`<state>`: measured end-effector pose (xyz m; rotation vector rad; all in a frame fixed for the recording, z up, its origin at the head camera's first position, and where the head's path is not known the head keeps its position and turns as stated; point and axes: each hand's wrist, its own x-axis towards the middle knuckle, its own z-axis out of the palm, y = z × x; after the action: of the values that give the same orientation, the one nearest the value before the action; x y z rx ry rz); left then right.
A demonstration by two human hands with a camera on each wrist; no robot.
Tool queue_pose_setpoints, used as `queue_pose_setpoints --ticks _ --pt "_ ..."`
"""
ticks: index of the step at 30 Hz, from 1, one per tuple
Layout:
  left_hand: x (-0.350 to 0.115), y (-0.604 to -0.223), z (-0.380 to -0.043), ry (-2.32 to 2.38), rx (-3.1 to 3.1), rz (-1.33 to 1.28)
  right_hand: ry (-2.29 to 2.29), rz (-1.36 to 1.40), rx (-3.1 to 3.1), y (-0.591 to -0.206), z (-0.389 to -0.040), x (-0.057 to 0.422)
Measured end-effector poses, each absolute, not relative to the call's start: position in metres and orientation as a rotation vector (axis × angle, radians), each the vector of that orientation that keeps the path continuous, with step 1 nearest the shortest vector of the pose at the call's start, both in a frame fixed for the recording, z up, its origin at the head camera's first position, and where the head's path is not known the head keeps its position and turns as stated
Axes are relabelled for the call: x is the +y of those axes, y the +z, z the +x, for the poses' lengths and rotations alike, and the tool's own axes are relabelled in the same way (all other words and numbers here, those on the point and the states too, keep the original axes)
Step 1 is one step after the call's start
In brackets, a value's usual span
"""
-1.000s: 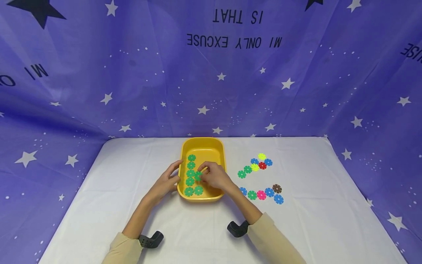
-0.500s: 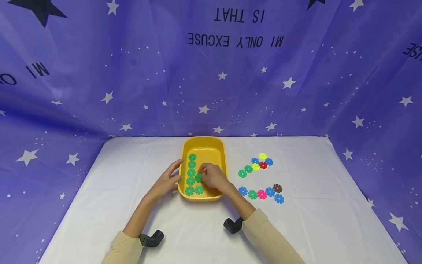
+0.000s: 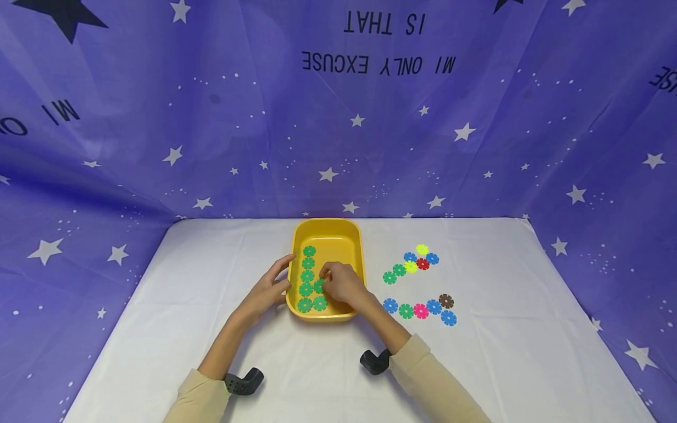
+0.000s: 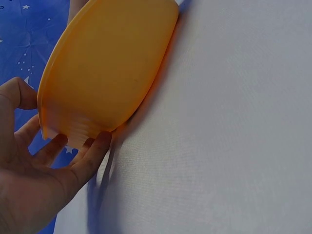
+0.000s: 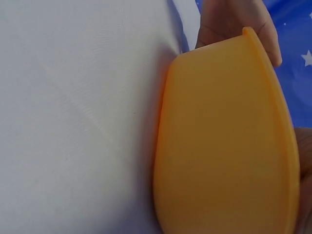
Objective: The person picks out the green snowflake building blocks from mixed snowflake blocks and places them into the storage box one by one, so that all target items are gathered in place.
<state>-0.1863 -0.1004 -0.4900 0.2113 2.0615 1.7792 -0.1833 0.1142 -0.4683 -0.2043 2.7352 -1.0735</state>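
Note:
A yellow plastic tray (image 3: 334, 230) stands on the table, with green notched snowflake discs (image 3: 308, 263) lying in a column along its left side. Another green disc (image 3: 319, 304) lies at the near end, beside that column. My left hand (image 3: 266, 294) holds the tray's left side; in the left wrist view, the fingers of that hand (image 4: 44, 165) touch the outer wall and rim. Reaching inside, my right hand (image 3: 344, 285) pinches a green snowflake disc (image 3: 318, 286) just right of the column. That disc is partly hidden by the fingertips.
On the white tablecloth (image 3: 508, 329), right of the tray, lie two groups of snowflake discs. The farther group includes a red disc (image 3: 422, 264); the nearer one includes a pink disc (image 3: 421, 311) and a brown disc (image 3: 446, 301). A purple star-printed cloth (image 3: 296, 147) rises behind the table.
My right hand has shifted slightly toward the near end of the tray with the green disc, its forearm moving a little left. My left hand stays at the tray's side.

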Motion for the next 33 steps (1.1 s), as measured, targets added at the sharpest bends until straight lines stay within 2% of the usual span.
queue_pose_setpoints --ticks 10,17,27,33 --pt "-0.1 -0.49 -0.186 1.789 2.051 0.211 -1.301 -0.307 2.679 -0.441 -0.167 0.142" --pt "-0.1 -0.489 -0.186 1.804 2.034 0.209 -1.438 -0.186 2.692 -0.432 -0.148 0.191" --pt "-0.1 -0.49 -0.187 1.8 2.034 0.203 -1.329 0.082 2.783 -0.464 -0.111 0.257" --pt "-0.1 -0.491 -0.188 1.8 2.026 0.21 -1.257 0.124 2.842 -0.49 -0.097 0.279"
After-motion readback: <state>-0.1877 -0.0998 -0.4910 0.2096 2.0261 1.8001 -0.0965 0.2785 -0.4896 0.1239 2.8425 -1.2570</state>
